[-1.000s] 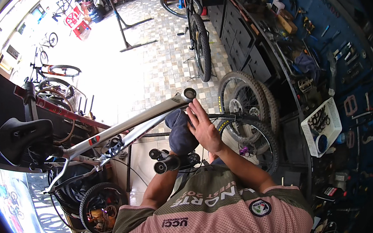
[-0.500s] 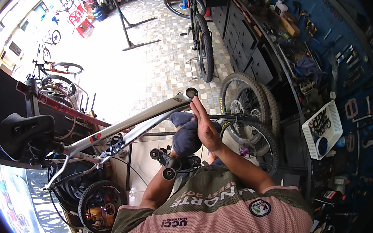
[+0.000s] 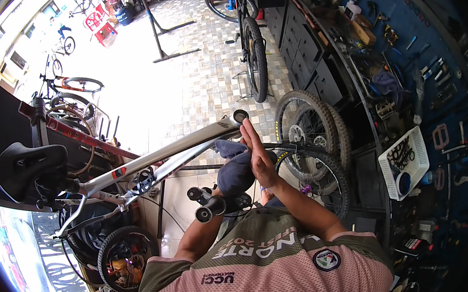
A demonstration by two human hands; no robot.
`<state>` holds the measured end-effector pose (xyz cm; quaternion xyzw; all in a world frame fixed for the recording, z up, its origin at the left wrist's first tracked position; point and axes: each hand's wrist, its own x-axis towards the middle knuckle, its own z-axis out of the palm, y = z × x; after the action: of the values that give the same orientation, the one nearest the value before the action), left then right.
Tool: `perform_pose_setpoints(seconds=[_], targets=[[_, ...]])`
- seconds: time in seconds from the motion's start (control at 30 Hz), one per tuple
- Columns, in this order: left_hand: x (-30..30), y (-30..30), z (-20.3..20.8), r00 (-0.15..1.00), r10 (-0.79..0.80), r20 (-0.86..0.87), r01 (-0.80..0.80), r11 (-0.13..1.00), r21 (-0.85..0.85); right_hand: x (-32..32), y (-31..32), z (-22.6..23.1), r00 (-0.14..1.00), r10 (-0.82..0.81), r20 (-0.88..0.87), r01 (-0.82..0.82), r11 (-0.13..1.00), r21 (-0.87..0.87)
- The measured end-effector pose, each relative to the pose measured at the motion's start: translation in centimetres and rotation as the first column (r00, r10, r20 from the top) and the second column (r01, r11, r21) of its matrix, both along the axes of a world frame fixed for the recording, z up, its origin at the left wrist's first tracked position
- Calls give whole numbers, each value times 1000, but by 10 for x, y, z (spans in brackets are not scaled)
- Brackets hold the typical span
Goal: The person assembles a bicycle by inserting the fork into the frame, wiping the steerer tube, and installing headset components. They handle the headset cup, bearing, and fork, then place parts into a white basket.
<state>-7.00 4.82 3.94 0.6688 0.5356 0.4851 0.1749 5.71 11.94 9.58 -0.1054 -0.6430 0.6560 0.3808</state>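
A dark blue-grey rag (image 3: 234, 175) is bunched between my hands. My right hand (image 3: 261, 163) is flat against its right side, fingers stretched out toward the frame's head tube. My left forearm (image 3: 200, 239) reaches up to the rag from the lower left; the rag and a black part hide that hand's fingers. This black bicycle part (image 3: 221, 205), with round hollow ends, lies across my left wrist; how it is held cannot be made out. Just beyond the rag, a silver bicycle frame (image 3: 162, 151) slants down to the left, its open head tube (image 3: 240, 116) near my right fingertips.
A black saddle (image 3: 31, 166) sits at the left. Bicycle wheels (image 3: 330, 132) lean against black drawers (image 3: 292, 43) on the right. Beyond them runs a tool-covered bench with a white basket (image 3: 421, 157) of small parts. Another bicycle (image 3: 253, 50) stands ahead on the tiled floor.
The black part has turned, its nearer round end swinging left and slightly up. My right hand has shifted slightly against the rag, its fingers still straight. The silver frame has stayed put.
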Motion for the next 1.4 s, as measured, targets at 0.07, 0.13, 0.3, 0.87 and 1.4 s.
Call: perform_pose_setpoints(seconds=[0.07,0.13,0.3,0.87,1.4], targets=[[3,1,0,999,37,7,-37,999,25,0,2,3,998,-35,59,29,996,90],[0,2,-8,997,22,79,-16,997,-76,-4,1,6,996,-47,70,36,987,156],[5,-3,-11,943,7,333,60,979,-192,-4,-5,5,995,28,93,-42,988,151],[-21,-15,-74,970,130,203,-116,990,-79,-4,-11,-7,846,266,462,-269,961,-60],[10,7,66,979,175,-106,-190,971,-146,-24,39,8,631,-765,130,328,415,849]])
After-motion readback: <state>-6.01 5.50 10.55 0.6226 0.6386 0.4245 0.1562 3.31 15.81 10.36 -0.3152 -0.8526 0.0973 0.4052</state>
